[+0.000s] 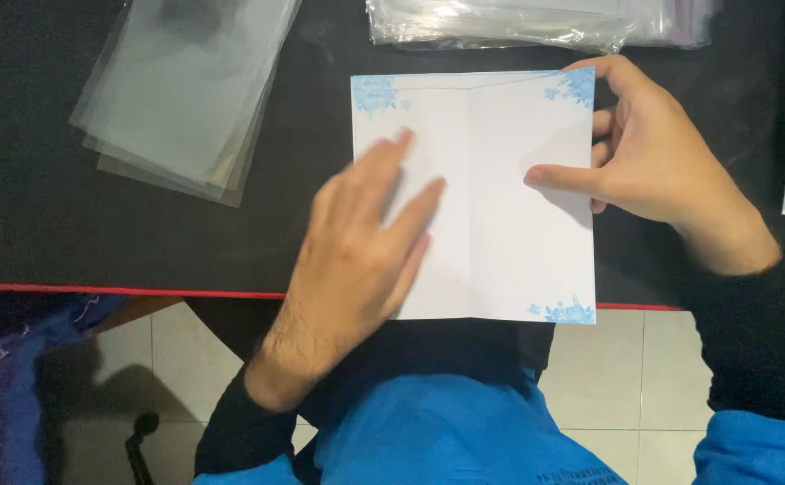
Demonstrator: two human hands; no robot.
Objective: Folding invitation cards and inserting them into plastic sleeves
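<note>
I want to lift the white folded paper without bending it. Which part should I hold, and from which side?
Probably best is the right edge of the paper, approached from the right. The right hand already has its thumb on top there and a finger at the top right corner. The left hand lies flat on the left half. The bottom edge, overhanging the table, may also allow a pinch.

left hand (357,247): palm down, flat, fingers extended and slightly spread, pointing up and to the right; fingertips blurred. wrist straight, forearm in a dark sleeve rising from the lower left.
right hand (644,153): entering from the right, thumb stretched leftward, index finger curved over the top, remaining fingers loosely curled. wrist bent slightly, forearm in a dark sleeve running to the lower right.
</note>
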